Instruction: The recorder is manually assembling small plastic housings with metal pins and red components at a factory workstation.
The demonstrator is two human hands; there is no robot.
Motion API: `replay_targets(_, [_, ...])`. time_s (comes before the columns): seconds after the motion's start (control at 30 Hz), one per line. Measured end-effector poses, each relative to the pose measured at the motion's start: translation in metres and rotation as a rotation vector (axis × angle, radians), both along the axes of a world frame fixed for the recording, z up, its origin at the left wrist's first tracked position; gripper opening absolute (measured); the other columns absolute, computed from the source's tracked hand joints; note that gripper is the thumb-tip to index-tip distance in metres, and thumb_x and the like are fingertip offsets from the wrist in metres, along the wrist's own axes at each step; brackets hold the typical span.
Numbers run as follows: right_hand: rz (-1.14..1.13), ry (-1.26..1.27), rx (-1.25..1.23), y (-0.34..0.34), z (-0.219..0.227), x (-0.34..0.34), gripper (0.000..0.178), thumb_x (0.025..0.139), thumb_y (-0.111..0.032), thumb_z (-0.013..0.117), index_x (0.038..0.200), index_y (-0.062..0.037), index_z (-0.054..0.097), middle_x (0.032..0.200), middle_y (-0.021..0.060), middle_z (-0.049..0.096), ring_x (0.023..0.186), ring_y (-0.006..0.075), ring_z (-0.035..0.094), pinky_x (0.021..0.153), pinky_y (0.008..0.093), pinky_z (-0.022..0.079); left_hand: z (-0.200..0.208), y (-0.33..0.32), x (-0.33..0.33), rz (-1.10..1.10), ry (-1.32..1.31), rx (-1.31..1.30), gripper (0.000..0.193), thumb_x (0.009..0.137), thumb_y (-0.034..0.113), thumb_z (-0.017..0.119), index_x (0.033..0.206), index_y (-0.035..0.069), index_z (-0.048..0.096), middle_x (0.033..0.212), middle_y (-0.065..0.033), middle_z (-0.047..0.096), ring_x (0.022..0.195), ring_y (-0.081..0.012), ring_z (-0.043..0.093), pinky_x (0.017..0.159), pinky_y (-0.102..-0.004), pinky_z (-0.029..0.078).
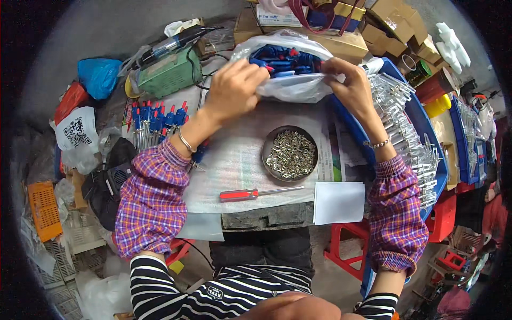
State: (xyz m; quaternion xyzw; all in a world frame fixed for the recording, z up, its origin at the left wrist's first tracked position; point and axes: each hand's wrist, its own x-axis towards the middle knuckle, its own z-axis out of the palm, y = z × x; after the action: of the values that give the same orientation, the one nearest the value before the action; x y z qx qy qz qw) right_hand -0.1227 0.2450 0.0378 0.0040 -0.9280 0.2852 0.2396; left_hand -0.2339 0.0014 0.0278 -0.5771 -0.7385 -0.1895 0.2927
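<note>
A clear plastic bag [298, 88] full of blue parts with red tips [290, 62] stands at the far side of the table, its mouth spread wide. My left hand [234, 88] is closed on the left edge of the bag's rim. On the other side my right hand [349, 82] pinches the right edge, thumb and fingers together. Nearer to me sits a dark round bowl [265, 162] heaped with small metal pins. In front of the bowl lies a screwdriver [238, 195] with a red handle, its shaft pointing right.
Left of the bag, blue-handled metal pieces [157, 121] stand bunched near a green box-shaped device [170, 74]. A blue tray [441, 176] of clear-wrapped metal parts [397, 114] lines the right side. White paper [340, 201] lies at the front edge. Cardboard boxes [397, 24] are piled behind.
</note>
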Motion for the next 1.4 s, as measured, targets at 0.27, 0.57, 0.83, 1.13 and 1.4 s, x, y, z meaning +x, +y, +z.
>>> replay_targets(0.27, [0.059,0.051,0.101,-0.009,0.006,0.010,0.017,0.074,0.003,0.058,0.091,-0.0011,0.059,0.091,0.0106,0.063,0.087,0.0278,0.063,0.073,0.0316,0.047,-0.004,0.012,-0.023,-0.003,0.063,0.188,0.012,0.065,0.005,0.061,0.074,0.011,0.056,0.070,-0.0024,0.054,0.067,-0.0212,0.055,0.060,-0.0341,0.043])
replay_targets(0.57, [0.199,0.220,-0.040,-0.034,0.023,-0.016,0.020,0.073,0.005,0.060,0.093,0.0008,0.057,0.086,0.0125,0.061,0.080,0.0241,0.060,0.073,0.0299,0.046,0.016,-0.015,-0.037,-0.021,-0.133,0.218,0.016,0.065,-0.001,0.060,0.079,0.006,0.056,0.073,-0.0102,0.054,0.071,-0.0293,0.057,0.060,-0.0366,0.046])
replay_targets(0.83, [0.166,0.255,0.089,-0.010,0.016,-0.011,0.021,0.073,0.006,0.058,0.093,-0.0003,0.057,0.086,0.0132,0.060,0.081,0.0288,0.061,0.073,0.0323,0.047,0.015,0.007,-0.032,-0.029,0.105,0.207,0.013,0.066,0.003,0.062,0.077,0.011,0.059,0.071,-0.0028,0.055,0.066,-0.0223,0.057,0.058,-0.0349,0.046])
replay_targets(1.13, [0.063,0.145,0.210,-0.017,-0.002,0.032,0.018,0.077,-0.002,0.056,0.093,-0.0095,0.059,0.092,0.0098,0.057,0.078,0.0349,0.060,0.064,0.0410,0.049,-0.007,0.007,-0.008,0.000,0.150,0.101,0.006,0.072,0.009,0.058,0.076,0.014,0.057,0.072,-0.0019,0.050,0.071,-0.0198,0.055,0.061,-0.0327,0.044])
replay_targets(1.4, [0.176,-0.021,0.134,-0.043,-0.003,0.068,0.027,0.068,-0.007,0.071,0.092,-0.0082,0.059,0.106,0.0100,0.055,0.102,0.0322,0.056,0.081,0.0387,0.048,0.024,-0.035,0.021,-0.168,-0.450,-0.166,0.013,0.072,0.008,0.068,0.083,0.004,0.064,0.082,-0.0089,0.061,0.078,-0.0255,0.058,0.069,-0.0326,0.046])
